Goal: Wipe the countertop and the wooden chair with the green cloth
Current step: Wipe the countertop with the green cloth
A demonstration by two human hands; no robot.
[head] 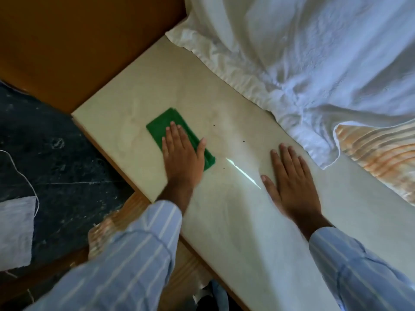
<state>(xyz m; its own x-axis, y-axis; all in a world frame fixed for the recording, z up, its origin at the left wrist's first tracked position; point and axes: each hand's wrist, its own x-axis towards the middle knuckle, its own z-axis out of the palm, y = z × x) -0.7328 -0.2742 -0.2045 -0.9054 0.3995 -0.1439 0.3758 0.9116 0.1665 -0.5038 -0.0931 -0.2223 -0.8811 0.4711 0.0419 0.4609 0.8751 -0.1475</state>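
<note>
A folded green cloth point(165, 123) lies on the pale stone countertop point(235, 221), near its left end. My left hand point(183, 157) presses flat on the cloth's near half, fingers together and thumb out to the right. My right hand point(292, 182) rests flat on the bare countertop further right, fingers slightly spread and holding nothing. Below the counter's front edge a wooden surface point(179, 268) shows between my sleeves; I cannot tell whether it is the chair.
Crumpled white bedding point(314, 63) lies along the counter's far edge, with an orange-striped fabric point(381, 156) at the right. A brown wooden panel point(78, 46) stands beyond the counter's left end. Dark stone floor point(56, 153) with a grey rag point(15, 232) lies at left.
</note>
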